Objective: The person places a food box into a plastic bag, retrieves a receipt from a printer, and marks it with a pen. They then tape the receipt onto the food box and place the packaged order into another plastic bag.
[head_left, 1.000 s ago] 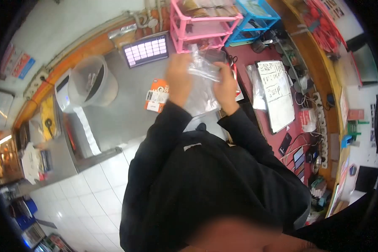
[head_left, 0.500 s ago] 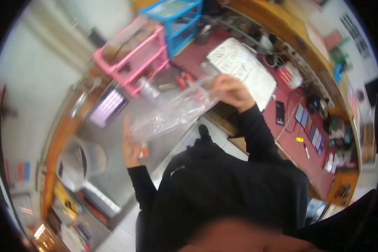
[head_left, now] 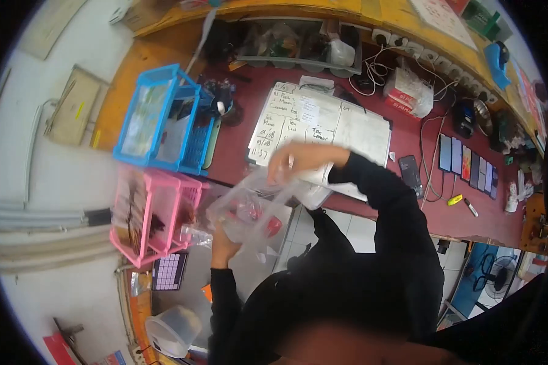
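Note:
A clear plastic bag point(head_left: 257, 207) hangs between my hands in the head view, over the corner where the grey surface meets the red table. My right hand point(head_left: 303, 163) grips its upper edge with bent fingers, in front of a whiteboard point(head_left: 362, 137) covered in handwriting. At the bag's lower left side is my left hand point(head_left: 224, 244), closed around the plastic, its fingers partly hidden by it. Something red shows through the bag; whether it lies inside or behind cannot be made out.
Blue rack point(head_left: 149, 155) and pink rack point(head_left: 143, 225) stand at the left. A clear tub point(head_left: 175, 328) is below them. Several phones point(head_left: 466, 164), a black phone point(head_left: 410, 171) and a red-and-white box point(head_left: 408, 94) are on the red table point(head_left: 371, 212) at the right.
The view has turned toward the red table and whiteboard. My left hand, earlier beside the bag with fingers stretched out, is now closed on it. Both hands are nearer each other, and the bag is more bunched.

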The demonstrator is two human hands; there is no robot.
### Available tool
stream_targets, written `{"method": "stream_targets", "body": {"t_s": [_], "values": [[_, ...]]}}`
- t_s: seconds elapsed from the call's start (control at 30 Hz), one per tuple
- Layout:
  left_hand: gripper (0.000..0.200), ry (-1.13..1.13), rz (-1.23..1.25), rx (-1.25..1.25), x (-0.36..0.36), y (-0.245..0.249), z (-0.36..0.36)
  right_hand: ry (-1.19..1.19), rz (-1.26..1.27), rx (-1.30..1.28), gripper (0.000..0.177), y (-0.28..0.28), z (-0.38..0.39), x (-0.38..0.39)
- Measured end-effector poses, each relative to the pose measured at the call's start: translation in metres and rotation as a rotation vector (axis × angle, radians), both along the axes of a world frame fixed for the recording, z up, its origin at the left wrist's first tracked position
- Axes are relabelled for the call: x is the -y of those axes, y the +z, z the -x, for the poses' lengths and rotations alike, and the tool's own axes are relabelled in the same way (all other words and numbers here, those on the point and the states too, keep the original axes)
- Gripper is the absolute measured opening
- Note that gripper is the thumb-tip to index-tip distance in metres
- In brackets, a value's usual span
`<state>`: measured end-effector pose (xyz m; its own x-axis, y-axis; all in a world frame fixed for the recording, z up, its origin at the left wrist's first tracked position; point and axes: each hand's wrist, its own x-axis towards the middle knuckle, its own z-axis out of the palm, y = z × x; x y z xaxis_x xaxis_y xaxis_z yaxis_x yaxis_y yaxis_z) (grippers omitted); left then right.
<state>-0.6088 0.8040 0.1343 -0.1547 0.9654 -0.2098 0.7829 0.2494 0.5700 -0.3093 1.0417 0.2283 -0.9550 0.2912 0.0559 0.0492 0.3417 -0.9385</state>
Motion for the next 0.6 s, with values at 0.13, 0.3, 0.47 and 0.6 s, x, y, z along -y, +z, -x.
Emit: {"method": "stream_targets", "body": {"t_s": [0.13, 0.3, 0.47, 0.6], "values": [[0.110, 0.082, 0.019, 0.261, 0.001, 0.014, -0.020, -1.262, 0.026, -0.388, 0.018, -0.085, -0.075, -0.211], [0.113, 0.286, 0.012, 0.123, 0.012, 0.028, -0.034, -1.547, -0.414, 0.545, 0.025, -0.244, -0.162, -0.399], [0.115, 0.421, -0.056, 0.117, 0.021, 0.037, -0.034, -1.353, -0.674, 0.882, 0.032, -0.235, -0.167, -0.388], [0.116, 0.455, -0.097, 0.154, 0.023, 0.041, -0.032, -1.507, -0.409, 0.677, 0.024, -0.199, -0.180, -0.372]]}}
